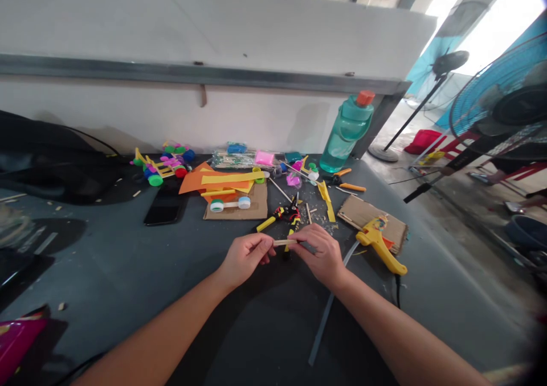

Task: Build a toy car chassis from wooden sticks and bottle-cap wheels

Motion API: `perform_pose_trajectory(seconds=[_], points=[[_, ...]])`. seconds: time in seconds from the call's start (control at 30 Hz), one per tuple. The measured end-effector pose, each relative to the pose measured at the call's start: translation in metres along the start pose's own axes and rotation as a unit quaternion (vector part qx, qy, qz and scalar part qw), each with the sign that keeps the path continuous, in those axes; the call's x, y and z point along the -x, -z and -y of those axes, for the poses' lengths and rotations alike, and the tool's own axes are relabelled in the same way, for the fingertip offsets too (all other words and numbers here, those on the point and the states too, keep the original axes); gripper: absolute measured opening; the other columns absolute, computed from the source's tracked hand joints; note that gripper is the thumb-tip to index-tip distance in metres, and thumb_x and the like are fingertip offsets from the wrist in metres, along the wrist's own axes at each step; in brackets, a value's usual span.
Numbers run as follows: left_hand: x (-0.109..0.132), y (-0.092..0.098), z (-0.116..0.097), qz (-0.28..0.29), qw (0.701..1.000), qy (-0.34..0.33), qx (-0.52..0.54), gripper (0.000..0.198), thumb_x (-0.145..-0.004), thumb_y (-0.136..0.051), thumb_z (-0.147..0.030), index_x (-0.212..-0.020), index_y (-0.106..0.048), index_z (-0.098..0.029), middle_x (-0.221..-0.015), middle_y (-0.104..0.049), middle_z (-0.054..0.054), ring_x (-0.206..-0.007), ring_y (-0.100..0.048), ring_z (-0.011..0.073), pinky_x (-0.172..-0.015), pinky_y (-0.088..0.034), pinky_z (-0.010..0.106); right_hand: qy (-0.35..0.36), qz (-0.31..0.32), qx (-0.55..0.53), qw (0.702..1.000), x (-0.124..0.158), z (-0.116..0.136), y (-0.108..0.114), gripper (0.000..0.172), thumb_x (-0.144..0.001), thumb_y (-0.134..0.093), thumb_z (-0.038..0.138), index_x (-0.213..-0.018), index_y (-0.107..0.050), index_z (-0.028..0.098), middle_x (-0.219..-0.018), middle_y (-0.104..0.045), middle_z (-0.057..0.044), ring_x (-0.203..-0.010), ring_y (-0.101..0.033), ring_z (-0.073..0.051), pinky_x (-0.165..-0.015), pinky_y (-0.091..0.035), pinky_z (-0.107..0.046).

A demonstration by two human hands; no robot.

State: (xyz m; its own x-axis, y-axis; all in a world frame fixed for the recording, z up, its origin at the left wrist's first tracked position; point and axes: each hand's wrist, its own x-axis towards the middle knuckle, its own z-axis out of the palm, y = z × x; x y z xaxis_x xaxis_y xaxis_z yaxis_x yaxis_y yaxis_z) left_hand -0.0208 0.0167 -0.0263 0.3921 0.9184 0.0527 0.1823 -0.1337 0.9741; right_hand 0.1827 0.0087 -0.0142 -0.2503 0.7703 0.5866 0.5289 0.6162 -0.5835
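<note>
My left hand [244, 259] pinches one end of a short craft stick [284, 242] between thumb and fingertips, and my right hand [319, 255] closes on the other. Holding it level, with my hands close together, keeps it steady. Just beyond the stick lie yellow-handled cutters [268, 224]; past my right hand, a yellow hot glue gun [378, 246] rests on cardboard [371, 222].
</note>
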Motion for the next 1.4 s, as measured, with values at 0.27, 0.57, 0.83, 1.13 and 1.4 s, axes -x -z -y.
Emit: perform_pose_trajectory(seconds=[0.27, 0.57, 0.83, 1.13, 1.4], points=[[0.0002, 0.0003, 0.001, 0.019, 0.995, 0.043, 0.084, 0.029, -0.084, -0.055, -0.039, -0.075, -0.063, -0.014, -0.063, -0.061, 0.002, -0.055, -0.056, 0.0108, -0.054, -0.048, 0.022, 0.013, 0.006, 0.0, 1.0, 0.0016, -0.0013, -0.0034, 0.011, -0.082, -0.063, 0.026, -0.091, -0.07, 0.024, -0.076, -0.07, -0.004, -0.073, -0.062, -0.018, -0.068, -0.051, -0.031], [-0.0016, 0.0029, 0.0028, 0.011, 0.993, 0.057, 0.105, 0.027, -0.082, -0.057, -0.038, -0.069, -0.062, -0.014, -0.058, -0.058, 0.0, -0.052, -0.053, 0.0093, -0.05, -0.045, 0.02, 0.022, 0.006, 0.02, 1.0, -0.0004, -0.0007, -0.0002, 0.011, -0.083, -0.062, 0.025, -0.091, -0.069, 0.024, -0.075, -0.069, -0.004, -0.073, -0.06, -0.018, -0.069, -0.051, -0.032], [0.0003, 0.0028, 0.0049, 0.011, 0.994, 0.039, 0.099, 0.027, -0.082, -0.057, -0.038, -0.07, -0.062, -0.014, -0.061, -0.058, 0.0, -0.055, -0.053, 0.0089, -0.052, -0.045, 0.019, 0.036, -0.014, 0.005, 0.999, 0.0003, -0.0018, -0.0017, 0.009, -0.082, -0.063, 0.022, -0.086, -0.071, 0.023, -0.071, -0.069, -0.004, -0.07, -0.06, -0.018, -0.065, -0.052, -0.031], [-0.0006, 0.003, 0.0008, 0.009, 0.996, 0.022, 0.09, 0.027, -0.081, -0.058, -0.037, -0.068, -0.062, -0.014, -0.06, -0.056, 0.0, -0.054, -0.051, 0.0097, -0.052, -0.042, 0.02, 0.05, -0.011, 0.01, 0.999, -0.0018, 0.0006, -0.0004, 0.009, -0.082, -0.063, 0.021, -0.083, -0.071, 0.022, -0.069, -0.069, -0.004, -0.069, -0.06, -0.018, -0.064, -0.052, -0.031], [0.0015, -0.0018, 0.0006, 0.009, 0.997, 0.01, 0.072, 0.03, -0.087, -0.049, -0.039, -0.077, -0.061, -0.013, -0.064, -0.056, 0.0, -0.056, -0.051, 0.01, -0.055, -0.042, 0.021, 0.043, -0.04, 0.021, 0.998, -0.0006, -0.0002, -0.0006, 0.007, -0.081, -0.065, 0.02, -0.085, -0.07, 0.02, -0.072, -0.068, -0.005, -0.07, -0.06, -0.017, -0.066, -0.052, -0.031]])
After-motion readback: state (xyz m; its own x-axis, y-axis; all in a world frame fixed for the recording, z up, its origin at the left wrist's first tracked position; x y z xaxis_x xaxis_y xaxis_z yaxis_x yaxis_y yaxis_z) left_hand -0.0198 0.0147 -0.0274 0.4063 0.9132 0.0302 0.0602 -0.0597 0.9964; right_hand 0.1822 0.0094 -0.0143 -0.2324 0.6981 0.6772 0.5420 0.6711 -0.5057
